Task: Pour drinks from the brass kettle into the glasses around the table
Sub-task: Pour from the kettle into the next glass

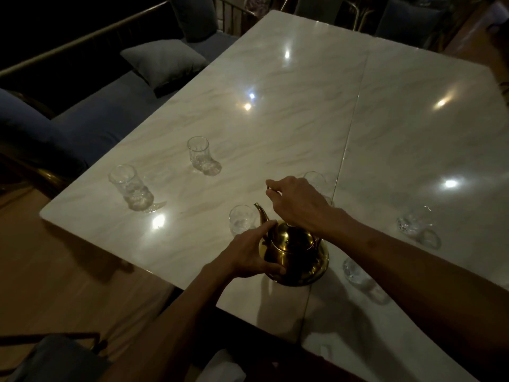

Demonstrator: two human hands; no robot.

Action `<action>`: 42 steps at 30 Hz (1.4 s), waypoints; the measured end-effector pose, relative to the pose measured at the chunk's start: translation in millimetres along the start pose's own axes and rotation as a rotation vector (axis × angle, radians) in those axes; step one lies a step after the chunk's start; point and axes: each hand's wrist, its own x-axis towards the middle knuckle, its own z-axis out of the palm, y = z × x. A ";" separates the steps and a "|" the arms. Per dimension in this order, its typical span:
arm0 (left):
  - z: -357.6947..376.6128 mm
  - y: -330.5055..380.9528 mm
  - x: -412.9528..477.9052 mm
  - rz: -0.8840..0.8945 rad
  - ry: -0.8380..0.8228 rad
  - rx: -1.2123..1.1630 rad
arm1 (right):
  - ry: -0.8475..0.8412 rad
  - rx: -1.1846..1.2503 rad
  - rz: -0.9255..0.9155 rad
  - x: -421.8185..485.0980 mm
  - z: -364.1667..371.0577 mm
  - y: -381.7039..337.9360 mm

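Six glasses [199,155] stand spread across the marble surface [275,106], all clear and seemingly empty, though the dim light leaves that uncertain. Low and centre in the frame sits the brass kettle [294,255], its contents hidden under the lid. The left hand [248,257] cups its body, fingers and thumb curved round it. The right hand [297,205] is closed on the thin handle [271,190] above. The nearest glass [242,223] stands just beside the spout [261,216], so a hasty lift or swing could knock it over. Two faint glasses at lower right sit near the right forearm and risk being brushed.
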 end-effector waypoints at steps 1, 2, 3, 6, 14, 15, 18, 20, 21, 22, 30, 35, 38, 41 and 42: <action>-1.5 4.4 0.3 0.013 0.011 0.003 | 0.007 -0.002 -0.009 -1.1 -5.3 -0.4; -2.9 8.6 1.3 0.023 0.025 0.007 | 0.017 -0.009 -0.022 -1.8 -10.6 -0.6; -4.7 13.3 2.2 0.033 0.044 0.009 | 0.029 -0.021 -0.038 -1.6 -16.0 -0.7; -10.6 26.8 2.3 0.026 0.102 -0.001 | 0.038 -0.036 -0.094 1.1 -33.3 -4.8; -47.1 48.4 16.0 0.066 0.252 0.018 | 0.118 -0.065 -0.229 27.3 -67.7 -23.0; -53.0 49.0 18.1 0.073 0.266 0.013 | 0.128 -0.062 -0.239 32.6 -69.6 -26.9; -75.5 46.7 23.9 0.085 0.297 -0.012 | 0.166 -0.069 -0.262 52.7 -72.4 -42.1; -92.3 39.2 29.2 0.084 0.312 -0.030 | 0.200 -0.079 -0.267 70.5 -72.1 -53.2; -100.6 33.6 32.4 0.085 0.320 -0.041 | 0.209 -0.084 -0.269 80.1 -70.9 -58.6; -109.0 27.7 35.9 0.086 0.322 -0.052 | 0.217 -0.086 -0.270 89.4 -69.1 -63.9; -182.7 -26.3 66.9 0.074 0.251 -0.064 | 0.118 -0.134 -0.208 168.3 -46.6 -109.7; -210.6 -64.7 86.7 0.024 0.196 -0.089 | -0.009 -0.228 -0.180 214.6 -27.8 -134.7; -221.9 -83.5 95.1 0.001 0.149 -0.129 | -0.068 -0.279 -0.142 242.1 -13.1 -142.4; -228.5 -99.4 103.7 -0.008 0.107 -0.163 | -0.129 -0.295 -0.101 266.0 0.8 -148.2; -230.1 -104.3 106.6 -0.012 0.094 -0.176 | -0.144 -0.295 -0.089 273.5 4.8 -148.9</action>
